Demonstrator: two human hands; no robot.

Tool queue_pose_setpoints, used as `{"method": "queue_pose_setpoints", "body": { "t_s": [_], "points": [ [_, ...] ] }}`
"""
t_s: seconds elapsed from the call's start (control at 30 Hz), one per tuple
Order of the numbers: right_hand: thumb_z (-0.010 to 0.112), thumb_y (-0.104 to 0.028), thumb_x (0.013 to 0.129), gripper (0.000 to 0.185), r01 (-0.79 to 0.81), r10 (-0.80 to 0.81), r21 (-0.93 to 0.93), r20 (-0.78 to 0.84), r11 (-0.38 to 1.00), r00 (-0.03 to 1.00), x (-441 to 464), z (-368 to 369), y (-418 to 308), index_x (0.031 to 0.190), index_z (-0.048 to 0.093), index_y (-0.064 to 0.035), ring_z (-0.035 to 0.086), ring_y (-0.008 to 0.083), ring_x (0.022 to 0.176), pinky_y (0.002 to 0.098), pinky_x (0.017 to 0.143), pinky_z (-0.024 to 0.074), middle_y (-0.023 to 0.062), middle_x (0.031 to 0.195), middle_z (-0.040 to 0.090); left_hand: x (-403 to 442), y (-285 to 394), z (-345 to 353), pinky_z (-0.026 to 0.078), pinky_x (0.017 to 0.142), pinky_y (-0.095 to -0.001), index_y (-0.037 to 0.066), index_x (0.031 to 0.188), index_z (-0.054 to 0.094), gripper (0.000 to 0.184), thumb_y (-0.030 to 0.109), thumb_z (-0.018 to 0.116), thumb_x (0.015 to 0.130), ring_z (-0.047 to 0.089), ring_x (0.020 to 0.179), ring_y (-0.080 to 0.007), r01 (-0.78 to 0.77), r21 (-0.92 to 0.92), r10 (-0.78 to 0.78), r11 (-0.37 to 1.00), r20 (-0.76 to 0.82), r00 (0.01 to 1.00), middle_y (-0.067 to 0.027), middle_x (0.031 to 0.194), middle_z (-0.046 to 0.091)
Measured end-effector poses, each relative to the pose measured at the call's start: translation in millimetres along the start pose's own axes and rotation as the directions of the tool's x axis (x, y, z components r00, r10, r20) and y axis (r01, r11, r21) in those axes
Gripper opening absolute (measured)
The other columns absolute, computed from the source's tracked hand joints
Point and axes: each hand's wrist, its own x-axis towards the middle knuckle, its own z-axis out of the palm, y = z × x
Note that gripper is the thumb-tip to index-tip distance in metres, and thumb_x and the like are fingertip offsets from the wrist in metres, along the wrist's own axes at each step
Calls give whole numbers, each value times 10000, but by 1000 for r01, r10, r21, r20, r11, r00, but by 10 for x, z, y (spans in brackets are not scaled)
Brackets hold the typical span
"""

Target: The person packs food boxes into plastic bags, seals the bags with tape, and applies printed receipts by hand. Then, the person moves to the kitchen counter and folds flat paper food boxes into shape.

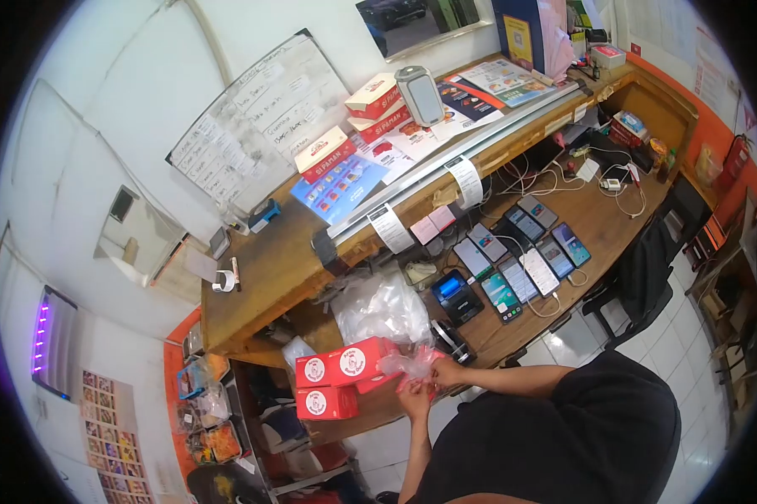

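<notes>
Both my hands are at a clear plastic bag (409,363) with something red in it, near the desk's front edge. My left hand (415,398) has its fingers closed on the bag's near side. On the right side of the bag, my right hand (448,372) pinches the plastic. Just left of the bag are red boxes with round white labels (353,363), one of them stacked on another red box (326,403). A heap of clear plastic bags (382,309) lies behind the boxes.
Several phones (502,296) lie on the desk to the right, with white cables among them. A black printer (456,296) stands beside them. The raised counter (269,311) runs behind, holding red-and-white boxes (324,154). A black chair (639,281) is at the right.
</notes>
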Motion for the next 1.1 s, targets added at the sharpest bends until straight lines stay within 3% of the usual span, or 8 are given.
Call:
{"method": "queue_pose_setpoints", "body": {
  "t_s": [0.37, 0.5, 0.6, 0.67, 0.73, 0.87, 0.93, 1.1],
  "points": [
    [604, -32, 836, 98, 118, -143, -330, -52, 937, 988, 0, 77, 195, 850, 692, 8, 736, 191, 653, 345, 599, 575, 130, 752, 717, 337, -1303, 354, 576, 658, -289, -21, 1083, 607, 356, -131, 668, 750, 675, 701, -165, 202, -322, -272, 925, -192, 943, -56, 793, 680],
    [626, -50, 819, 120, 128, 101, -346, 571, 930, 815, -155, -387, -251, 875, 709, 17, 731, 201, 754, 327, 667, 566, 113, 787, 724, 251, -607, 189, 585, 653, -306, -14, 1119, 611, 393, -139, 641, 747, 664, 688, -172, 231, -572, -396, 787, -181, 900, -54, 813, 664],
    [677, -78, 799, 108, 573, -371, -91, 679, 814, 634, -214, -1295, -674, 747, 703, 13, 714, 143, 735, 310, 615, 546, 99, 728, 724, 145, -763, 137, 569, 587, -317, 3, 1042, 607, 287, -114, 614, 780, 637, 659, -171, 44, -341, -141, 939, -265, 954, -61, 848, 663],
    [728, -156, 876, 187, 430, -345, 8, 611, 903, 713, -604, -2405, -1653, 800, 710, 14, 722, 146, 796, 299, 643, 555, 114, 804, 744, -34, -882, 107, 542, 532, -309, 8, 1012, 609, 196, -48, 635, 825, 634, 658, -154, -70, -310, -61, 948, -393, 918, -64, 825, 668],
    [729, -213, 919, 224, 465, -465, 106, 408, 879, 786, -816, -3467, -2126, 878, 712, 6, 726, 157, 816, 294, 677, 563, 113, 884, 755, -411, -848, 48, 542, 538, -293, -10, 1060, 618, 209, 8, 664, 857, 673, 695, -158, 126, -441, -320, 889, -400, 859, -89, 834, 700],
    [583, -269, 1016, 241, 482, -473, 139, -91, 865, 876, -978, -5242, -2643, 1009, 671, -45, 713, 151, 820, 273, 728, 567, 80, 1002, 720, -1254, -951, 238, 533, 534, -275, -18, 1184, 613, 318, 45, 660, 876, 691, 707, -159, 494, -72, -495, 866, -255, 830, -98, 831, 717],
    [577, -335, 1020, 286, 618, -541, 177, -341, 766, 769, -637, -5926, -2652, 1031, 661, -62, 707, 171, 875, 319, 791, 565, 81, 1012, 719, -1589, -863, 650, 530, 534, -271, -10, 1179, 618, 305, 48, 655, 882, 689, 706, -155, 579, -102, -588, 809, -149, 795, -95, 836, 717],
    [637, -542, 932, 610, 599, -238, 620, -567, 507, 788, 313, -7256, -2999, 1283, 538, -53, 642, 299, 1053, 442, 889, 528, 198, 1241, 612, -2186, -555, 1695, 524, 535, -260, 10, 1165, 629, 272, 54, 642, 897, 684, 703, -146, 732, -158, -732, 663, 66, 678, -87, 846, 718]
  ]
}}
